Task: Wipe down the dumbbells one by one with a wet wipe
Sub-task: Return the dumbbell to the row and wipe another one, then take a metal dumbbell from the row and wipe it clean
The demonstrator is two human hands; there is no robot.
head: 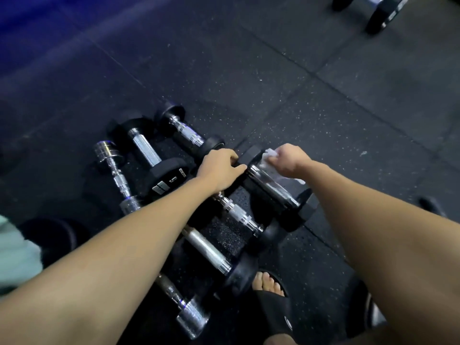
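Observation:
A black hex dumbbell (pixel 273 188) with a chrome handle lies on the dark rubber floor at the right end of a group of dumbbells. My left hand (pixel 219 169) grips its far black head. My right hand (pixel 290 159) presses a white wet wipe (pixel 270 155) against the far end of the handle, and part of the wipe trails under my wrist. Several other dumbbells lie to the left: black-headed ones (pixel 149 150) (pixel 186 133) and a chrome one (pixel 114 168).
More dumbbells lie close to me, one with a steel handle (pixel 209 252) and a chrome one (pixel 184 307). My foot in a black sandal (pixel 271 295) stands beside them. A large black dumbbell (pixel 383 13) rests at the top right. A small white scrap (pixel 363 153) lies on the floor.

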